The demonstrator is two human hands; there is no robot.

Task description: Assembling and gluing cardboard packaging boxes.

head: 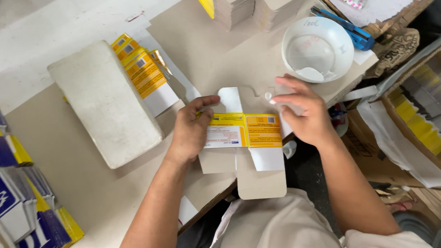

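The flat carton blank (243,138) lies at the near edge of the counter (83,186), with its lower flaps hanging past the edge over the person's lap. That overhang looks like the main risk: with so little of it resting on the surface, a push from either side could tip or slide it off. The left hand (191,133) pins its left end, fingers (205,102) curled together over the top edge with the thumb on the printed face. The right hand (303,112) rests on its right end with the fingers spread flat, and one fingertip carries a white blob, probably glue. A smear onto the yellow panel, or glue setting before the flaps meet, would spoil the piece.

The blank is unfolded card: a yellow and white printed band across the middle, plain white and grey-brown flaps above and below, and a curved tab at the top.

Just beyond the right hand stands a white bowl (317,46) with a pale paste in it, close enough to be knocked. To the left lies a white block (103,102) pressing on a row of yellow cartons (145,75). Stacks of flat card (234,5) sit farther back, with blue and yellow boxes (18,200) at the far left.
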